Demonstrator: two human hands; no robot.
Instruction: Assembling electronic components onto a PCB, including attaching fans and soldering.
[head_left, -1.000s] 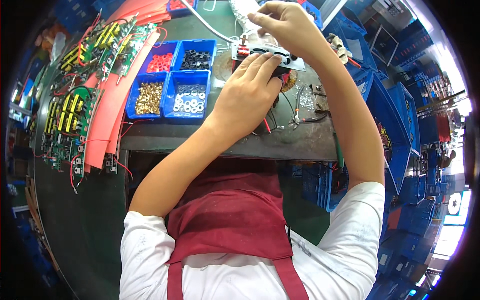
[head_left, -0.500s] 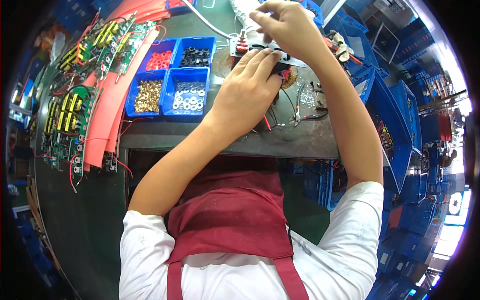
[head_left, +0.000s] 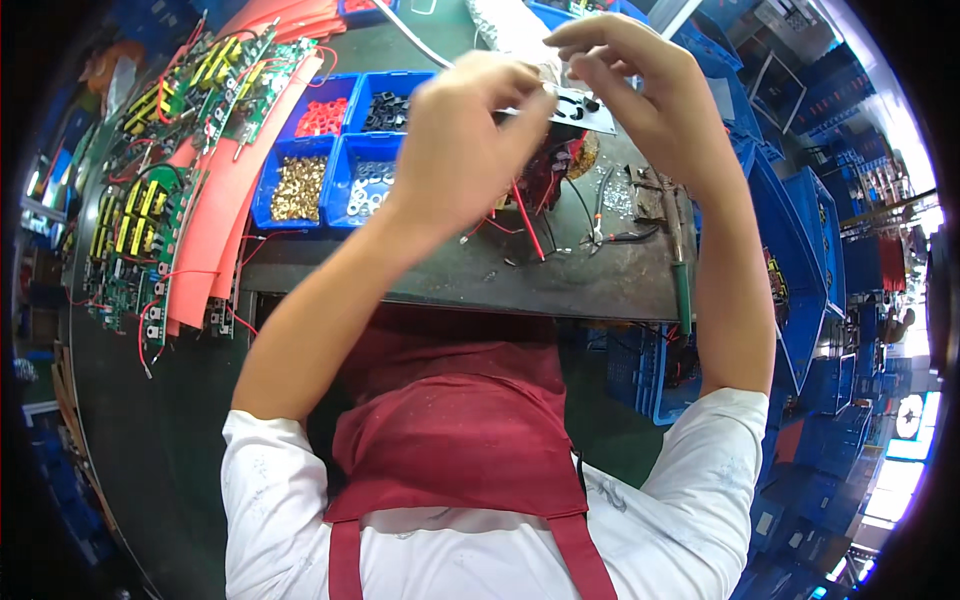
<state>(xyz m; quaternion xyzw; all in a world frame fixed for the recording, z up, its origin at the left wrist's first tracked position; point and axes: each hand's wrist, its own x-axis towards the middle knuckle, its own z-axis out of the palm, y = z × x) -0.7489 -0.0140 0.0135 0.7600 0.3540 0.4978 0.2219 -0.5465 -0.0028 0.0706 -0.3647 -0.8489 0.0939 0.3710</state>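
My left hand (head_left: 455, 150) is raised over the bench and smeared by motion, its thumb and bent fingers near the left part of a device with a white metal panel (head_left: 602, 120). Whether it pinches anything cannot be made out. Above the panel's right part hovers my right hand (head_left: 655, 95), fingers bent and apart, with nothing visible in it. Black curved parts show on the panel. Dark red wiring (head_left: 545, 180) lies below it, partly covered by my left hand, and a straight red wire or rod (head_left: 527, 222) sticks out toward me.
Blue bins hold red parts (head_left: 321, 117), black parts (head_left: 388, 112), brass pieces (head_left: 297, 190) and white washers (head_left: 368, 195). Green circuit boards (head_left: 140, 225) lie on salmon sheets (head_left: 195, 290) at left. Right of the device are pliers (head_left: 625, 237) and a green-handled tool (head_left: 682, 295).
My left hand has lifted off the device and moved left. My right hand has shifted right and slightly down. More of the red wiring and the green-handled tool now show.
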